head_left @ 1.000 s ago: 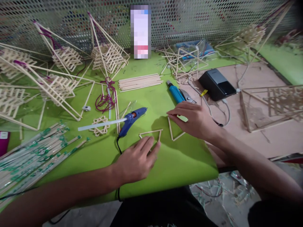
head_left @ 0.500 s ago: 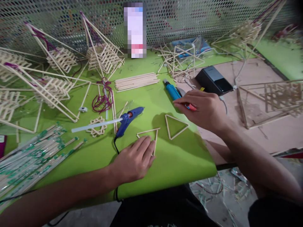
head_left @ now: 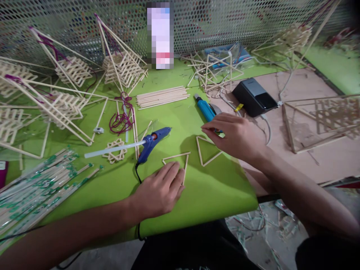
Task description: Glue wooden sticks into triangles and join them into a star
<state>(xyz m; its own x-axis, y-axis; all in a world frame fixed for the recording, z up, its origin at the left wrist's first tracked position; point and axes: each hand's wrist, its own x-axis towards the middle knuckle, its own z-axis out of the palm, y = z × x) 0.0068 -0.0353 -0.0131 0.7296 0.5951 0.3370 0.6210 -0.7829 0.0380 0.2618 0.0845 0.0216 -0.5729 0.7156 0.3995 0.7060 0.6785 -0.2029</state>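
Observation:
My left hand [head_left: 161,188] lies flat over a small wooden stick triangle [head_left: 174,156], fingers stretched and covering its lower left part. My right hand [head_left: 229,135] hovers above the right part of a second stick triangle [head_left: 200,152]. Its thumb and index finger are close together; whether something small is between them I cannot make out. A blue-handled tool [head_left: 206,109] lies just beyond the right hand, partly hidden by it. The blue glue gun [head_left: 153,142], with a long glue stick in its back, rests on the green mat left of the triangles.
A bundle of sticks [head_left: 162,97] lies behind the glue gun. Stick frames with purple thread [head_left: 63,108] crowd the left. Wrapped sticks [head_left: 42,187] lie front left. A black box [head_left: 254,97] and cables sit right, near a large stick frame [head_left: 309,144].
My right hand has shifted slightly left and toward me, now covering part of the second triangle. The red part formerly seen under it is out of sight. My left hand has stayed put.

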